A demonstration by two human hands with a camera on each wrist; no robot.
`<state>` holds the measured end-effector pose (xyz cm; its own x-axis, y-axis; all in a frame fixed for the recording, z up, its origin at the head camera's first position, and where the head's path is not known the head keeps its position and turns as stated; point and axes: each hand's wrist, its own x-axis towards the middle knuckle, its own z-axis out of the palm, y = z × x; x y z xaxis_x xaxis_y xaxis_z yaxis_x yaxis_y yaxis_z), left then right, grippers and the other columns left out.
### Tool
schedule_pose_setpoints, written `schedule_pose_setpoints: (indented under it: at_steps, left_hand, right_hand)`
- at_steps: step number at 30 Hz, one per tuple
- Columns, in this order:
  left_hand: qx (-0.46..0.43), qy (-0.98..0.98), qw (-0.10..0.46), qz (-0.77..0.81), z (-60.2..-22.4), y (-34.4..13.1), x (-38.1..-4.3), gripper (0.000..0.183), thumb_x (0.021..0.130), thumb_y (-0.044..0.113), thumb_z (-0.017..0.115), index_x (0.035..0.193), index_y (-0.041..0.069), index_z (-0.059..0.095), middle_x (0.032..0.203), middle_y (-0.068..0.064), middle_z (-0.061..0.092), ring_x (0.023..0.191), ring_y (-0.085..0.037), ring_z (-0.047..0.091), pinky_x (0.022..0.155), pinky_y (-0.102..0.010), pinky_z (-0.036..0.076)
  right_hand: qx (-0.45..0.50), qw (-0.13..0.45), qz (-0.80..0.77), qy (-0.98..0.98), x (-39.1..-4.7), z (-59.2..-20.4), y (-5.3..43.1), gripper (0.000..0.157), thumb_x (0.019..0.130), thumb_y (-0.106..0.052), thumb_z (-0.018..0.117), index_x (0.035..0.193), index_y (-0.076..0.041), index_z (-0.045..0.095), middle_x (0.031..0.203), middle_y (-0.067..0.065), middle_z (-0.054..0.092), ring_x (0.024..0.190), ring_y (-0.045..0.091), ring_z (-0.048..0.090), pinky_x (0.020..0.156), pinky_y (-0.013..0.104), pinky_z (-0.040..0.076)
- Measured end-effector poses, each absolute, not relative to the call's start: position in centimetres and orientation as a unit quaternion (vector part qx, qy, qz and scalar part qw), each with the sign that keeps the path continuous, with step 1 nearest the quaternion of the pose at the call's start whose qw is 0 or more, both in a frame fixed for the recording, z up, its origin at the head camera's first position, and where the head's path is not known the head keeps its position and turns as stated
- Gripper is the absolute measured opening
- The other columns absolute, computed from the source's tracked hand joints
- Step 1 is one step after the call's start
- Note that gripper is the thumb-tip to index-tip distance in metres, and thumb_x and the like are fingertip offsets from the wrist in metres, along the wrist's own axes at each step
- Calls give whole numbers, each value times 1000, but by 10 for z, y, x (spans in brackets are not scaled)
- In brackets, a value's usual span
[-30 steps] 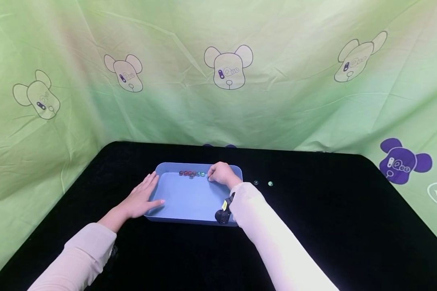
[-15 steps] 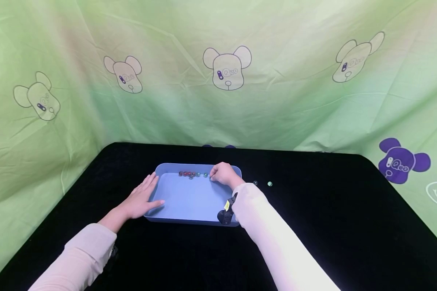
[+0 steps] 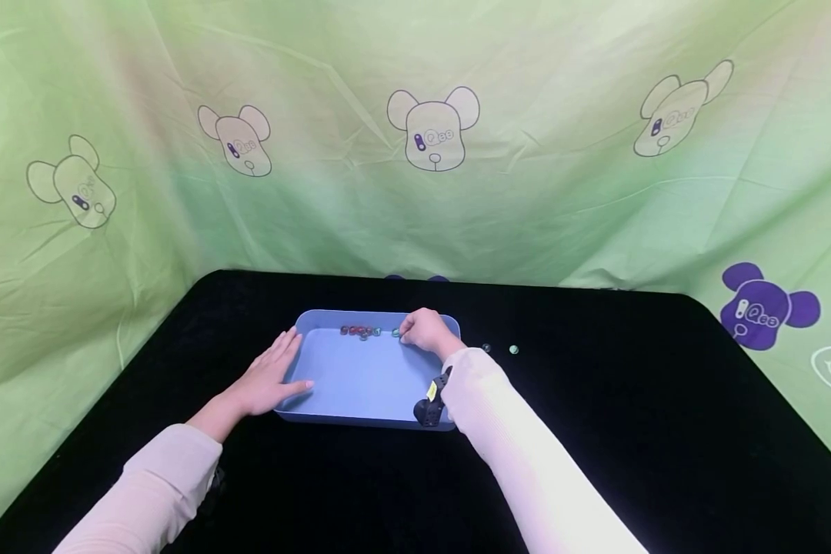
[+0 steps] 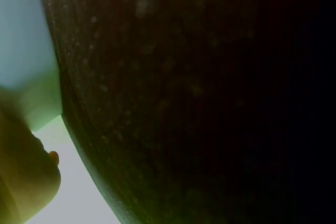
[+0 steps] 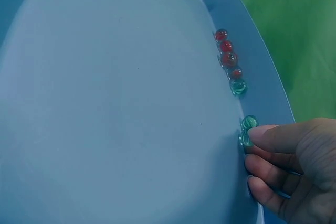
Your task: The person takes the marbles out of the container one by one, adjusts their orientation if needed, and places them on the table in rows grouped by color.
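My right hand [image 3: 425,331] is inside the far right part of a blue tray [image 3: 360,385]. Its thumb and index finger pinch a clear green glass marble [image 5: 246,138], partly hidden by the thumb. A second green marble [image 5: 250,121] sits right beside it. Farther along the same wall, several red marbles [image 5: 226,46] stand in a row, ending in another green marble [image 5: 238,87]. My left hand [image 3: 266,381] rests on the tray's left rim, fingers straight and thumb spread over the inside. The left wrist view is mostly dark, with part of the left hand [image 4: 26,171] at lower left.
On the black tablecloth [image 3: 630,400], right of the tray, lie a dark marble [image 3: 486,348] and a pale green marble [image 3: 514,349]. A green patterned curtain [image 3: 332,208] stands behind and at both sides of the table.
My right hand has shifted slightly right along the far wall. One green marble has left the row and rolled right, up to my fingers. The left hand has stayed in place.
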<state>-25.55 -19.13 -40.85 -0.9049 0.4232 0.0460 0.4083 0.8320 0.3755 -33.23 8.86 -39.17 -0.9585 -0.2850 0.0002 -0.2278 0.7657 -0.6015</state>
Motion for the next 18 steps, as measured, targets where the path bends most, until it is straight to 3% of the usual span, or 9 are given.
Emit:
schedule_pose_setpoints:
  at_steps: [11,18]
  left_hand:
    - [218,957,21,189,-408,-191,-255,83,82,49,49,136,-3,13,142,-17,3,128,-33,2,97,-51,11]
    - [216,958,25,188,-407,-192,-254,83,82,48,49,136,-3,12,142,-17,2,128,-33,2,97,-51,10]
  right_hand:
    - [-134,45,-311,940,-331,-388,91,7,72,-1,64,78,-3,68,78,2,63,76,15,51,62,21,40]
    - [-128,49,-324,936,-338,-393,94,8,73,-3,63,79,-6,68,78,2,63,74,16,52,60,26,42]
